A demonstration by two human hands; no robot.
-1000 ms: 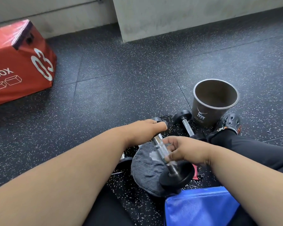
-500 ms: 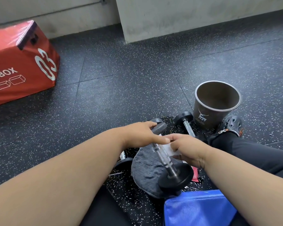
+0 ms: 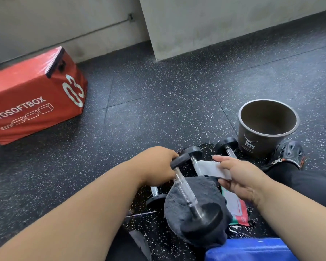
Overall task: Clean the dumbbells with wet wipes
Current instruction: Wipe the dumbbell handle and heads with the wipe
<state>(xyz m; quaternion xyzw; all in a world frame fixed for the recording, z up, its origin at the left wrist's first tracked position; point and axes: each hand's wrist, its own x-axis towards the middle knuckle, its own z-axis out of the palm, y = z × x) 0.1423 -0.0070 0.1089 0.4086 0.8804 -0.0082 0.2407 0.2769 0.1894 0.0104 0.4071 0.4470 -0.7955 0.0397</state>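
At lower centre, the left hand [image 3: 156, 166] grips the upper black rubber head of a chrome-handled dumbbell [image 3: 186, 193], its lower head resting on a dark grey folded towel [image 3: 179, 204]. Just right, the right hand [image 3: 239, 178] pinches a white wet wipe [image 3: 211, 169], seemingly clear of the handle.

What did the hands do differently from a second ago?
The right hand came off the dumbbell handle, which it was rubbing, and drew back to the right, pinching the white wipe. The left hand still grips the dumbbell's far end, its near end resting on the grey cloth. The bucket and red box stayed put.
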